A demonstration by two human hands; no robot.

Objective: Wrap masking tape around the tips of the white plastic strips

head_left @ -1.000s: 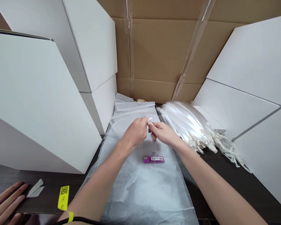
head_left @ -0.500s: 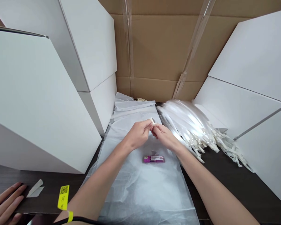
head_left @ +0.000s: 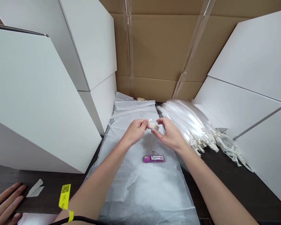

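My left hand (head_left: 138, 129) pinches a small off-white curled strip (head_left: 154, 126) that looks like tape, above the translucent white sheet. Just right of the strip is my right hand (head_left: 166, 132), its thumb and fingers apart with nothing between them. A small purple case (head_left: 154, 158) with a white barcode label lies on the translucent sheet (head_left: 164, 193), below both hands. Beside my right hand is a heap of shiny clear plastic strips (head_left: 189, 117) with off-white ends.
Tall white boxes (head_left: 37, 93) stand at the left, and more white boxes (head_left: 253, 59) at the right. A brown cardboard wall (head_left: 159, 47) closes off the back. Another person's hand (head_left: 7, 203) rests at lower left, near white scraps (head_left: 35, 188). A yellow tag (head_left: 65, 196) hangs on a black cable.
My right hand has let go of the off-white strip, opened and drawn slightly right. My left hand still pinches the strip, now more exposed.
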